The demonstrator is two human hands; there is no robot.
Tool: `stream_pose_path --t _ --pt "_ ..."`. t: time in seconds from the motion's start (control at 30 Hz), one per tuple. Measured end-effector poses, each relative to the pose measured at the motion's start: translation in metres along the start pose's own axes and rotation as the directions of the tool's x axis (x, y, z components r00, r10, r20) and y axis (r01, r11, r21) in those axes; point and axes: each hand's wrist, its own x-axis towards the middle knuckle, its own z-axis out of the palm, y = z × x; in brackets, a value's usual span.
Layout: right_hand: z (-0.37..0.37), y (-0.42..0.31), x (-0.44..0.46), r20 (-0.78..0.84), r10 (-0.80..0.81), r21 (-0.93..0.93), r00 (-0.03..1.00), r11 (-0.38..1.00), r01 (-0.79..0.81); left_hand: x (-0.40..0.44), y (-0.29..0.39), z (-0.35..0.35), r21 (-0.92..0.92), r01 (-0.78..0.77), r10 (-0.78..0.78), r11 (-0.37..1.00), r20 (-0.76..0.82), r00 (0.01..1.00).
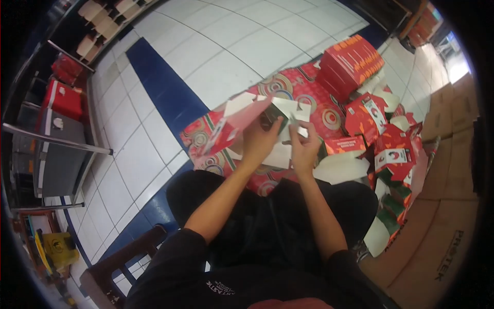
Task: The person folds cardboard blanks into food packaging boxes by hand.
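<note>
My left hand (260, 140) is closed around a partly folded cardboard box (241, 117) in front of my knees. One panel of the box is red, its other flaps are white, and a dark green part shows beside my left thumb. My right hand (304, 149) is at the right side of the box, thumb and fingers pinched together near a white flap. A small pale piece seems to be at those fingertips, too blurred to name. Under the box lies a red patterned cloth (329, 110) with coloured circles.
A stack of red boxes (350, 67) stands at the cloth's far end. Several unfolded red cartons (365, 118) lie to my right, beside large brown cardboard boxes (442, 216). A metal-framed grey case (62, 149) is on the left, near a wooden chair (118, 257). White tiles (206, 56) cover the floor.
</note>
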Motion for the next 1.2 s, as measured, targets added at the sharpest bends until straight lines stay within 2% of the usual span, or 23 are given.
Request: stream_pose_path --t 0.03,0.07,0.13,0.17,0.23,0.27,0.33,0.37,0.47,0.6,0.67,0.73,0.8,0.83,0.87,0.9,0.93,0.97,1.0,1.07,1.1,1.13,1.2 --pt "0.002 -0.004 -0.002 0.039 -0.122 -0.105 0.992 0.986 0.126 0.005 -0.002 -0.001 -0.023 -0.083 0.083 0.996 0.01 0.997" --pt "0.002 -0.01 -0.001 0.03 -0.102 -0.124 0.994 0.987 0.105 0.006 -0.004 -0.007 -0.09 0.013 -0.004 0.996 0.103 0.995" --pt "0.0 -0.017 0.001 0.185 -0.246 -0.345 0.951 0.89 0.298 0.017 -0.025 -0.013 -0.174 0.046 -0.017 0.984 0.161 0.987" --pt "-0.002 -0.014 0.003 0.18 -0.236 -0.358 0.955 0.888 0.287 0.015 -0.031 -0.014 -0.179 0.059 -0.028 0.982 0.171 0.985" --pt "-0.005 -0.009 0.005 0.266 -0.283 -0.338 0.921 0.868 0.364 0.014 -0.017 -0.016 -0.428 0.182 -0.105 0.885 0.197 0.975" --pt "-0.01 -0.01 0.008 0.263 -0.276 -0.347 0.924 0.867 0.357 0.015 -0.017 -0.018 -0.431 0.192 -0.112 0.882 0.204 0.973" --pt "-0.019 -0.018 0.013 0.391 -0.306 -0.4 0.868 0.793 0.46 0.019 -0.02 -0.022 -0.377 0.219 -0.155 0.9 0.192 0.969" --pt "-0.02 -0.021 0.013 0.389 -0.296 -0.406 0.873 0.795 0.451 0.02 -0.02 -0.022 -0.455 0.233 -0.146 0.86 0.218 0.965" --pt "-0.024 -0.022 0.015 0.414 -0.257 -0.415 0.873 0.8 0.432 0.017 -0.016 -0.017 -0.484 0.228 -0.134 0.845 0.221 0.966" --pt "-0.017 -0.014 0.005 0.313 -0.215 -0.445 0.925 0.828 0.343 0.003 -0.014 -0.004 -0.453 0.229 -0.168 0.862 0.171 0.971" --pt "-0.011 -0.006 -0.001 0.279 -0.196 -0.464 0.94 0.83 0.31 0.0 -0.018 -0.002 -0.378 0.207 -0.144 0.902 0.187 0.972" --pt "-0.004 0.002 -0.002 0.094 -0.086 -0.306 0.992 0.945 0.111 -0.009 -0.029 0.005 -0.285 0.196 -0.146 0.938 0.189 0.971" --pt "-0.003 0.002 -0.003 0.123 -0.072 -0.276 0.99 0.955 0.104 -0.009 -0.038 0.003 -0.187 0.18 -0.145 0.966 0.188 0.971" --pt "-0.003 0.001 -0.002 0.151 -0.058 -0.248 0.987 0.964 0.095 -0.004 -0.042 -0.005 0.215 -0.339 0.304 0.916 0.179 0.936" --pt "-0.005 0.002 0.0 0.15 -0.058 -0.25 0.987 0.964 0.095 -0.004 -0.046 -0.006 0.391 -0.551 0.482 0.737 0.267 0.834" --pt "-0.008 0.003 0.003 0.227 -0.133 -0.275 0.965 0.941 0.195 -0.004 -0.045 -0.007 0.527 -0.702 0.636 0.479 0.342 0.691" --pt "-0.012 0.005 0.008 0.303 -0.206 -0.291 0.931 0.91 0.296 -0.003 -0.043 -0.004 0.404 -0.483 0.421 0.776 0.238 0.875" --pt "-0.02 0.004 0.013 0.381 -0.146 -0.284 0.913 0.921 0.266 -0.002 -0.042 -0.003 0.236 -0.181 0.139 0.955 0.184 0.973" --pt "-0.024 0.001 0.016 0.376 -0.147 -0.287 0.915 0.92 0.266 0.002 -0.029 -0.006 0.234 -0.184 0.141 0.955 0.189 0.972" --pt "-0.025 -0.013 0.023 0.322 -0.14 -0.258 0.936 0.939 0.229 0.012 0.002 -0.022 0.201 -0.091 0.019 0.975 0.334 0.942" --pt "-0.022 -0.024 0.025 0.287 -0.125 -0.175 0.95 0.968 0.18 0.014 0.0 -0.024 0.225 -0.186 0.078 0.956 0.416 0.906" --pt "-0.022 -0.027 0.028 0.288 -0.127 -0.174 0.949 0.968 0.182 0.014 -0.001 -0.025 0.225 -0.187 0.08 0.956 0.414 0.907" --pt "-0.029 -0.03 0.032 0.379 -0.165 -0.299 0.911 0.909 0.289 0.01 -0.003 -0.024 0.219 -0.229 0.069 0.948 0.564 0.823"
